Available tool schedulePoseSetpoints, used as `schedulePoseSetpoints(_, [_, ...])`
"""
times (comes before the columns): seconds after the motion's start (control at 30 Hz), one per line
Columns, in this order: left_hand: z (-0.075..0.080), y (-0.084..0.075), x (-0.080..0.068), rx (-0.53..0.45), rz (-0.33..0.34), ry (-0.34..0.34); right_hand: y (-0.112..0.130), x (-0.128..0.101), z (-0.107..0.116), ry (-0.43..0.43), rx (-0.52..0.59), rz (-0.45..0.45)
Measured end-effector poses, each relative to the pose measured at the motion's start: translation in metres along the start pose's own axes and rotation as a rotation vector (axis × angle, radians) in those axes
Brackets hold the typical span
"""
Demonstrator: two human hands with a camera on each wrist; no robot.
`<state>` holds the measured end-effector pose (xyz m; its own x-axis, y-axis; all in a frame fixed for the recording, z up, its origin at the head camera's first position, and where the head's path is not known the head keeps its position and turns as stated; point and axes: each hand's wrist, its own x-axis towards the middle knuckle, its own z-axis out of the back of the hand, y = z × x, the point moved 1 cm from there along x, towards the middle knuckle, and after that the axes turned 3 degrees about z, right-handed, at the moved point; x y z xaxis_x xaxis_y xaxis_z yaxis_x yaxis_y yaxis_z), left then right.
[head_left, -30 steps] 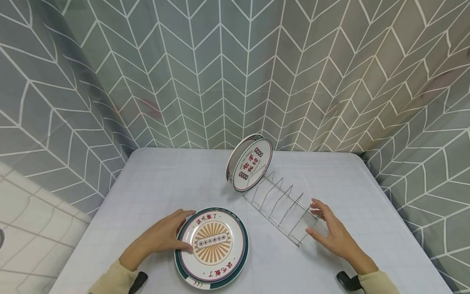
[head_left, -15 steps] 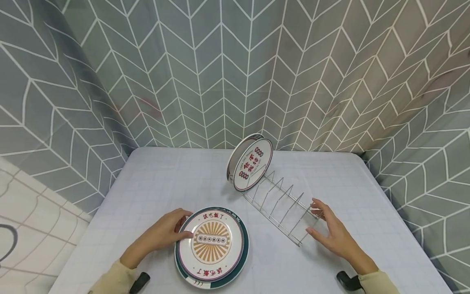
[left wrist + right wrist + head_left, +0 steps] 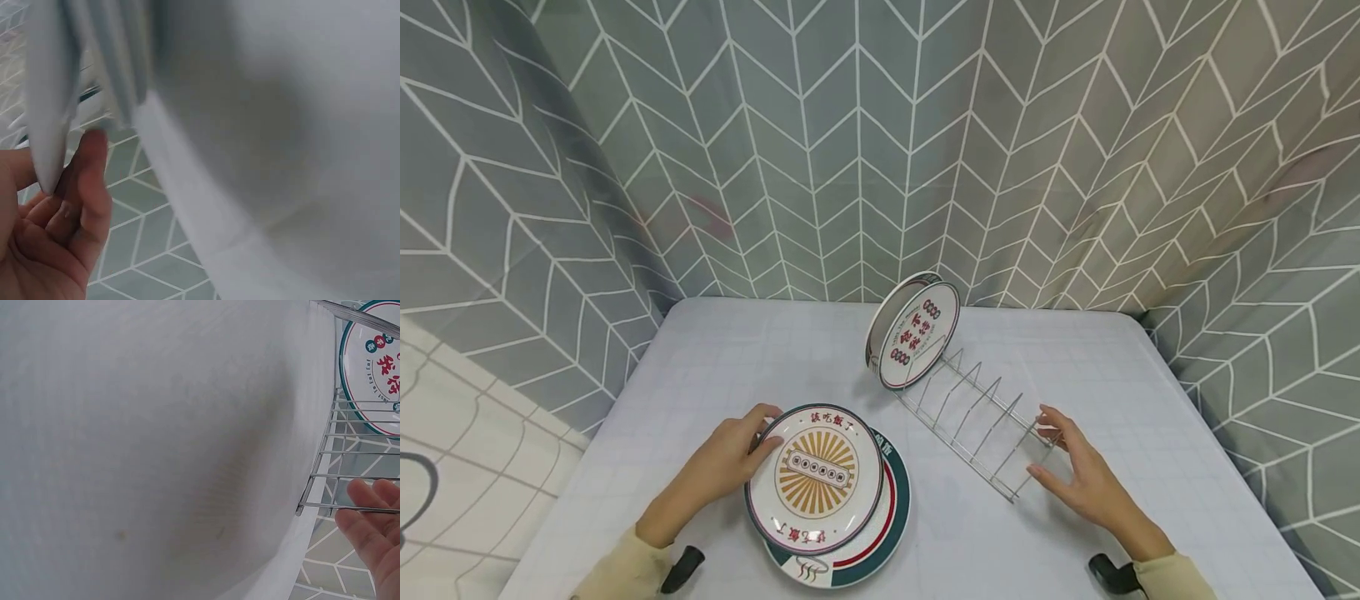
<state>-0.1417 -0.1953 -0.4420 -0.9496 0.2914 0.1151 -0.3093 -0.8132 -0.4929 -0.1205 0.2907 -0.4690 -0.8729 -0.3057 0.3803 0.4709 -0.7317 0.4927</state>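
In the head view my left hand (image 3: 722,458) pinches the left edge of a round white plate (image 3: 816,479) with an orange sunburst, thumb on top. That plate is tilted and overlaps a larger green-rimmed plate (image 3: 893,521) below it. The left wrist view has the pinched plate edge-on (image 3: 47,125) between thumb and fingers. On the right, my right hand (image 3: 1084,479) holds the near end of a wire dish rack (image 3: 955,447); its end wire (image 3: 369,509) passes between thumb and fingers in the right wrist view.
At the rack's far end stand a white plate with red lettering (image 3: 919,335) and another dish (image 3: 880,325) behind it. The rack's nearer slots hold nothing. A white cloth covers the table (image 3: 760,358), and a patterned curtain (image 3: 820,167) hangs behind.
My left hand has lifted the sunburst plate slightly and shifted it left, turning it a little and baring more of the green-rimmed plate. My right hand has stayed at the rack.
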Motion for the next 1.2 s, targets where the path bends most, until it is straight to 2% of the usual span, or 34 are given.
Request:
schedulePoseSetpoints(0.2, [0.01,-0.009,-0.002,-0.017,-0.08,-0.049,0.0,0.001,0.0,-0.008,0.025,0.02])
schedulePoseSetpoints(0.33, [0.01,-0.012,-0.004,-0.059,-0.1,-0.055,0.0,0.001,0.0,-0.009,0.028,0.02])
schedulePoseSetpoints(0.43, [0.009,-0.014,-0.005,-0.09,-0.076,-0.051,0.0,0.001,0.0,-0.011,0.031,0.024])
schedulePoseSetpoints(0.6, [0.007,-0.019,-0.006,-0.149,-0.005,0.006,0.0,0.0,0.0,-0.017,0.033,0.028])
schedulePoseSetpoints(0.67, [0.007,-0.022,-0.006,-0.177,0.001,0.002,-0.001,0.0,-0.001,-0.016,0.032,0.027])
schedulePoseSetpoints(0.8, [0.01,-0.03,-0.007,-0.214,-0.048,-0.074,-0.001,0.0,-0.001,-0.017,0.032,0.025])
schedulePoseSetpoints(1.03, [0.017,-0.044,-0.009,-0.183,-0.147,-0.187,-0.001,0.0,-0.001,-0.026,0.036,0.035])
schedulePoseSetpoints(1.2, [0.028,-0.054,-0.004,-0.177,-0.22,-0.285,0.0,0.001,0.0,-0.028,0.041,0.044])
